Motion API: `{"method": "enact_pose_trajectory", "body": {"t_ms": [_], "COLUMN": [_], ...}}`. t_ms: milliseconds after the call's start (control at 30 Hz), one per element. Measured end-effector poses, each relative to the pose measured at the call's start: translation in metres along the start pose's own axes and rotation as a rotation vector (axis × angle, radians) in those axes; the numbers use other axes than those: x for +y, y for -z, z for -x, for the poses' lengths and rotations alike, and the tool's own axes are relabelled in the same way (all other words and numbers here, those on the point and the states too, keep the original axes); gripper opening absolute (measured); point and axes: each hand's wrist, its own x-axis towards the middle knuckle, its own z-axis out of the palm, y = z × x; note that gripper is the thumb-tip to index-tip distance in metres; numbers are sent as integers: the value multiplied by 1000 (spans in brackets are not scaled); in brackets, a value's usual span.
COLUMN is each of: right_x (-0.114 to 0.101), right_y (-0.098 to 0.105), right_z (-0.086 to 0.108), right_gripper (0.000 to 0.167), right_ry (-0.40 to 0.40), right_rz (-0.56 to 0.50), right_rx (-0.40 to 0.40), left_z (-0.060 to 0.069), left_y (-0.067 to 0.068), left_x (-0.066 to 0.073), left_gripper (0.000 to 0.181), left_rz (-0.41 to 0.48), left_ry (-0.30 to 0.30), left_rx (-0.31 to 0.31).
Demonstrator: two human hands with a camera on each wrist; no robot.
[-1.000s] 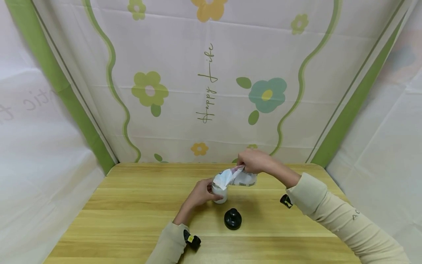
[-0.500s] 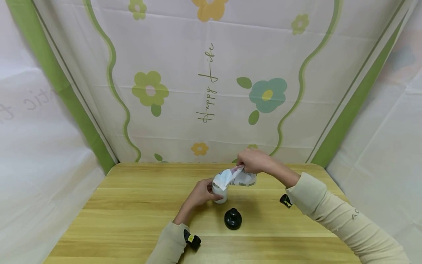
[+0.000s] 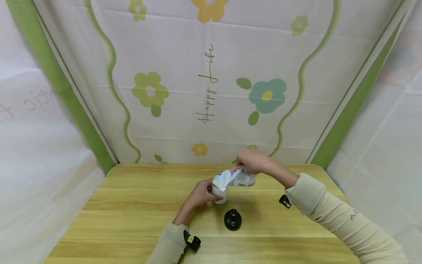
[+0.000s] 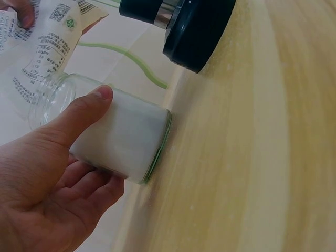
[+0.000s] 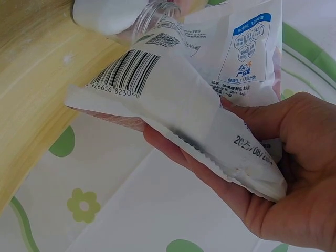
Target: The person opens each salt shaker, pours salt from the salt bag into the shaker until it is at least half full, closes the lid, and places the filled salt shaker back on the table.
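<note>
A clear glass jar (image 4: 126,134), mostly full of white grains or powder, stands on the wooden table. My left hand (image 3: 200,193) grips it, thumb on one side and fingers on the other. Over the jar's mouth my right hand (image 3: 254,161) holds a printed plastic bag (image 5: 194,105), tilted so its end meets the opening. In the right wrist view the bag looks crumpled and folded, with a barcode and a blue label. A round black lid (image 3: 233,219) with a knob lies on the table in front of the jar, apart from both hands.
The wooden table (image 3: 132,220) has a back edge against a white curtain (image 3: 184,66) with printed flowers. White curtains also hang at both sides. A few white specks lie on the table near the jar in the right wrist view.
Both hands, the jar and the lid stay in place. The bag and right hand have shifted very slightly to the left.
</note>
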Motion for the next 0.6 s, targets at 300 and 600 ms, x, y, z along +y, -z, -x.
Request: {"method": "enact_pose_trajectory", "body": {"t_ms": [300, 600], "right_x": [0, 6], "right_y": [-1, -5], "right_z": [1, 4], "right_gripper": [30, 29], "right_ry": [-3, 15], "right_rz": [-5, -52], "right_rx": [4, 28], "left_z": [1, 0], "left_y": [0, 0], "left_x": [1, -1], "left_gripper": [61, 63], "left_rz": [20, -2], "left_ry": [-1, -4], "left_rx": [0, -3]}}
